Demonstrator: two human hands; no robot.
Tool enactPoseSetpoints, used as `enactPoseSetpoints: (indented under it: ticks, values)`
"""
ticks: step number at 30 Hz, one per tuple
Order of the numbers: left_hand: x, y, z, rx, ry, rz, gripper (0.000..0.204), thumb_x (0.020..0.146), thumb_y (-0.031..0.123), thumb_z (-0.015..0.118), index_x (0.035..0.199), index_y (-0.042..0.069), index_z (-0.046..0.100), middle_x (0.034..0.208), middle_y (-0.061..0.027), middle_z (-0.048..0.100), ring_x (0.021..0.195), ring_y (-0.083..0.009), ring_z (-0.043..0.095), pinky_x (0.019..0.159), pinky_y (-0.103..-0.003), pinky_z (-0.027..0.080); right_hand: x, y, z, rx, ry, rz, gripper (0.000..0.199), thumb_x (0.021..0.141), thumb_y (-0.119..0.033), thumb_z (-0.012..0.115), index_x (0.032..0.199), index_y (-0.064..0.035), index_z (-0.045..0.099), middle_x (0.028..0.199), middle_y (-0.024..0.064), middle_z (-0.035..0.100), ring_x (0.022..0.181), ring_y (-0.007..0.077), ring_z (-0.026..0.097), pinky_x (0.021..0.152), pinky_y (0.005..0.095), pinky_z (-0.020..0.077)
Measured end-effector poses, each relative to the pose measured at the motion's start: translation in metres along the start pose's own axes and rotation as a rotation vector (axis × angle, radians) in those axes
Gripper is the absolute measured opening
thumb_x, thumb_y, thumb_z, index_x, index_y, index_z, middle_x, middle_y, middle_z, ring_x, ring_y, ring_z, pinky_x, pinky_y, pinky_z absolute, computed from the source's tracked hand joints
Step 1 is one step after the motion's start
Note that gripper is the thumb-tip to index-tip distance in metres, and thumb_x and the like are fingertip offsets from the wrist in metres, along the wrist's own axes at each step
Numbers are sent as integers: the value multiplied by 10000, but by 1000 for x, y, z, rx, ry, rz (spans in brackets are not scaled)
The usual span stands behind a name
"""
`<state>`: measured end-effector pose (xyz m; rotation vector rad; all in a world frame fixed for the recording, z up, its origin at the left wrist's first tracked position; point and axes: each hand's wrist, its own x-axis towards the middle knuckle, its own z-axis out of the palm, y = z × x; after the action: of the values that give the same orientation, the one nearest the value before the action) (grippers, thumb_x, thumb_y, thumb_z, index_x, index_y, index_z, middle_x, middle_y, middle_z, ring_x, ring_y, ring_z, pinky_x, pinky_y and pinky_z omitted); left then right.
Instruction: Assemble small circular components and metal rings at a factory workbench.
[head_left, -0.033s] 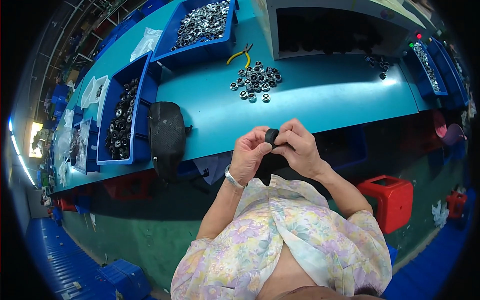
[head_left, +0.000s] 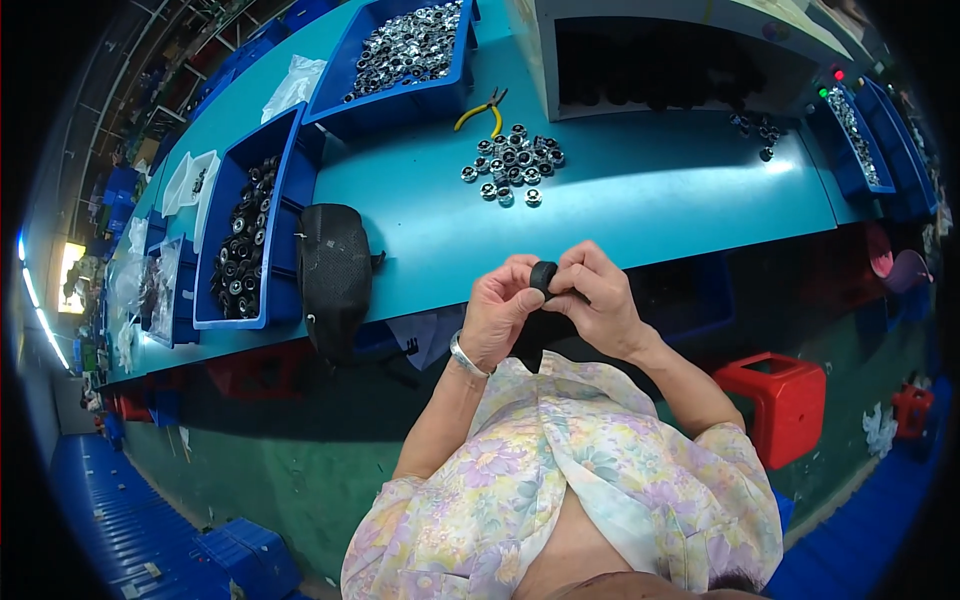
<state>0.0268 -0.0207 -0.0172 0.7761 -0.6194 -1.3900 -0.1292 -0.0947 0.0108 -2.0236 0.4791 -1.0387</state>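
Between my two hands, just off the front edge of the bench, is a small round black ring-shaped part (head_left: pixel 542 275). My left hand (head_left: pixel 497 308) pinches it from the left with thumb and fingers. From the other side, the fingertips of my right hand (head_left: pixel 600 305) close on the same part. What lies inside it is hidden by my fingers. Farther back on the teal bench (head_left: pixel 420 235) sits a loose pile of small silver-and-black round parts (head_left: pixel 515 160). Yellow-handled pliers (head_left: pixel 480 113) lie just behind that pile, jaws spread.
Left of my hands stand a black bag (head_left: pixel 335 275) and a blue bin (head_left: pixel 288 215) of black round parts. Another blue bin (head_left: pixel 395 115) at the back holds silver parts. A white box-like housing (head_left: pixel 545 60) rises behind the bench. A red stool (head_left: pixel 790 410) is on my right.
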Motion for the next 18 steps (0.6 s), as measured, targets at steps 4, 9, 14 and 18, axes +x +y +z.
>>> enactPoseSetpoints:
  ticks: [4, 9, 14, 18]
  values:
    - [-3, -5, -8, 21, -7, -8, 136, 772, 64, 766, 811, 35, 639, 1095, -36, 519, 977, -113, 515, 837, -251, 453, -7, 11, 7, 92, -32, 73, 234, 675, 56, 743, 805, -34, 571, 901, 59, 504, 721, 163, 506, 628, 276, 435]
    - [-3, -12, -18, 138, 120, 40, 147, 791, 74, 754, 791, 37, 611, 1118, -60, 533, 979, -126, 539, 860, -266, 452, -6, 34, 12, 436, -140, 401, 161, 732, 56, 702, 850, -10, 615, 932, 62, 533, 764, 132, 540, 660, 254, 456]
    - [-5, -5, -37, 63, 213, 41, 86, 857, 45, 672, 869, 24, 589, 1135, -132, 596, 976, -189, 622, 905, -313, 480, 27, 86, 15, -111, -93, 149, 230, 781, 42, 648, 1001, 1, 600, 964, 126, 549, 772, 235, 577, 675, 318, 480]
    - [-4, 1, -50, -94, 186, 27, 79, 901, 72, 631, 930, 21, 579, 1155, -143, 609, 1024, -233, 632, 903, -315, 504, 60, 113, 33, -418, -63, 120, 276, 796, -44, 674, 1060, -40, 593, 946, 128, 531, 824, 299, 581, 702, 380, 488]
